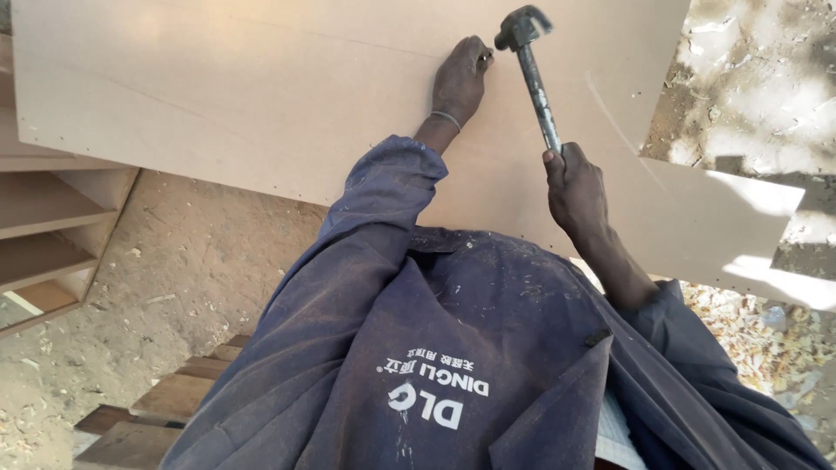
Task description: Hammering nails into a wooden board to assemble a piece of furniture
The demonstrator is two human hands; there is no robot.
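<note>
A large pale board (pixel 261 96) fills the upper half of the frame, from the upper left corner across to the right edge. Its face is smooth and light tan, with a faint straight line near the top and a curved scratch at the upper right; small dots, seemingly nail heads, run along its left edge. It is laid flat over a shelved wooden frame (pixel 52 235), seen at the left edge, probably so that it can be fastened as a back panel.

A dusty dark blue coat (pixel 435 348) takes up the lower centre. Sandy ground (pixel 192 270) shows at the lower left, and wood shavings (pixel 766 339) lie at the lower right.

The hammer (pixel 533 70) is held at upper centre-right, its dark metal head raised just above the board and its handle slanting down to the right hand (pixel 575 187), which is closed around the handle's lower end, a grip that gives the swing its reach. The left hand (pixel 460 78) rests on the board just left of the hammer head, its fingertips pinched together, apparently steadying a nail; the nail itself is too small to be made out. A thin band is worn at that wrist.
</note>
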